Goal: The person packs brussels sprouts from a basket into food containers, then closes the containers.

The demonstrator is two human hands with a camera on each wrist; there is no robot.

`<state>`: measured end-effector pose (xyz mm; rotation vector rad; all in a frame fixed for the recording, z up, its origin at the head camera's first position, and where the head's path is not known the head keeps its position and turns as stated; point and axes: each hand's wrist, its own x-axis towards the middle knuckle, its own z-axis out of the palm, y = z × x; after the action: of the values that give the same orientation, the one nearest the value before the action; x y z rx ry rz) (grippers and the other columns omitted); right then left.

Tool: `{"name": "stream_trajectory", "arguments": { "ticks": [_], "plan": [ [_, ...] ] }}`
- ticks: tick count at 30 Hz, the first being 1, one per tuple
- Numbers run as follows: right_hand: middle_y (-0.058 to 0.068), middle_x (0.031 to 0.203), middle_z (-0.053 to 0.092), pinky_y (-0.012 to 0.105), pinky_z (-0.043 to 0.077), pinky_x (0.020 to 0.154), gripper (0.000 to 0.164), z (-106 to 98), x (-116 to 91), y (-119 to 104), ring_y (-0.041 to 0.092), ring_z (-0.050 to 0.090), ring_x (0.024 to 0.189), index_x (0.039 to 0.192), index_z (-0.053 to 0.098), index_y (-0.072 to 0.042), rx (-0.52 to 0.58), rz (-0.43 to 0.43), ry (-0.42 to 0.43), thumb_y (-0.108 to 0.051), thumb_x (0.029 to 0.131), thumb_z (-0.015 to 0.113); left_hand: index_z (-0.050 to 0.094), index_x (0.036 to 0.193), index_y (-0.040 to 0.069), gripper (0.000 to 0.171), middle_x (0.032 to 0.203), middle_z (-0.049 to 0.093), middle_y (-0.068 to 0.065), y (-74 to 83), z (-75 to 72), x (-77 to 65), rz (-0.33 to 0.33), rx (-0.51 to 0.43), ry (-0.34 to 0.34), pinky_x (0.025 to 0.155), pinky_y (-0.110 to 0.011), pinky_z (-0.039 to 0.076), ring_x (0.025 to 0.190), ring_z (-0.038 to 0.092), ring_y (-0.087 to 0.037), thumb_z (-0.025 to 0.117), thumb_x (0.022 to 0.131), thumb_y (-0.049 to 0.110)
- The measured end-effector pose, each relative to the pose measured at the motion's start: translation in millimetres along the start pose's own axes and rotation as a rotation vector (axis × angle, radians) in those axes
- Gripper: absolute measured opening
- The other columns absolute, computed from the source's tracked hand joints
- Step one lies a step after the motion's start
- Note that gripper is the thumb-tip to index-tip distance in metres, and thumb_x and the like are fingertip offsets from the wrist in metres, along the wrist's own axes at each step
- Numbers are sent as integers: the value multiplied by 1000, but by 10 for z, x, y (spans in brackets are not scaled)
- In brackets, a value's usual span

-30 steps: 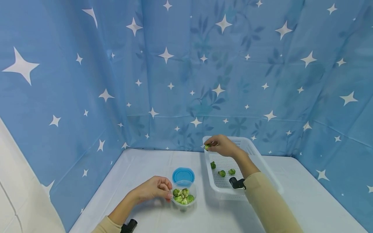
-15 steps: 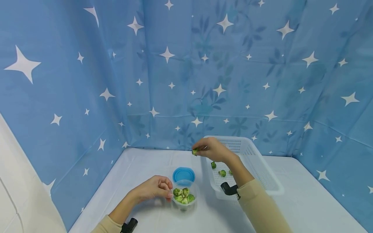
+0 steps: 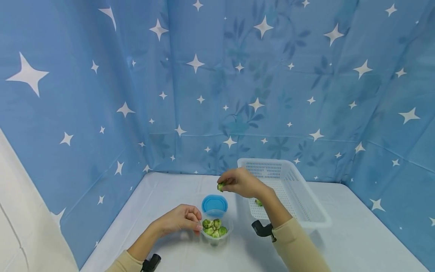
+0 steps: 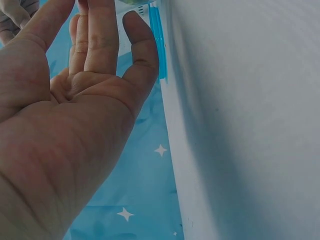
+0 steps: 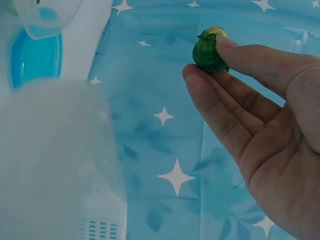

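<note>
At the tips of the right hand [image 3: 245, 183], a Brussels sprout [image 5: 206, 56]

Thumb and fingertips pinch the sprout in the air; from the head view it appears just beyond the blue lid [image 3: 214, 203]. So small a contact on a round thing could, I judge, let it spin out if the pinch loosens. Its paler, ragged end points up beside the thumb in the right wrist view; nearly round, it shows no clear long axis. Farther out, the clear container [image 3: 230, 229] looks well filled, so one more might roll off. The left hand [image 3: 181, 220] bends its fingers at that rim, whether gripping I cannot tell; a nudge could tip it.
</note>
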<state>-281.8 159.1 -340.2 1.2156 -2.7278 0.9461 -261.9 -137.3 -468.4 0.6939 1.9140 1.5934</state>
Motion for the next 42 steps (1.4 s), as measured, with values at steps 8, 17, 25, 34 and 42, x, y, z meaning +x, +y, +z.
{"name": "stream_trajectory", "arguments": {
  "ticks": [8, 17, 25, 34, 42],
  "plan": [
    [3, 108, 76, 23, 59, 83, 22, 110, -37, -3, 13, 73, 96, 116, 78, -10, 58, -37, 9, -5, 95, 75, 65, 113, -2, 28, 88, 78, -1, -14, -8, 4, 10, 6, -2, 87, -36, 60, 86, 76, -18, 78, 94, 15],
    [3, 106, 73, 24, 60, 81, 22, 271, -116, 8, 14, 70, 95, 114, 79, -12, 104, -33, -20, -2, 94, 75, 65, 114, -3, 28, 89, 78, -1, -23, -3, 13, 6, -7, -5, 88, -35, 60, 86, 76, -18, 77, 95, 14],
    [4, 105, 73, 24, 59, 81, 23, 325, -161, 24, 13, 69, 94, 115, 80, -11, 50, -43, -12, -3, 94, 76, 64, 114, -3, 29, 89, 78, -1, -18, -6, 9, 0, -10, -1, 88, -35, 60, 86, 75, -18, 77, 94, 14],
    [4, 106, 76, 22, 59, 80, 22, 417, -196, 80, 9, 71, 93, 113, 79, -10, 58, -3, -41, -1, 93, 76, 64, 114, -3, 30, 89, 78, -1, -20, 6, 4, -2, -12, -2, 88, -35, 60, 87, 75, -18, 77, 95, 15],
    [8, 103, 78, 22, 59, 78, 18, 464, -208, 97, 15, 74, 89, 109, 78, -2, 105, -6, -63, 2, 93, 74, 63, 114, -5, 30, 89, 78, -2, -7, 9, 4, 3, -12, 0, 87, -35, 60, 86, 75, -18, 77, 95, 13]
  ]
}}
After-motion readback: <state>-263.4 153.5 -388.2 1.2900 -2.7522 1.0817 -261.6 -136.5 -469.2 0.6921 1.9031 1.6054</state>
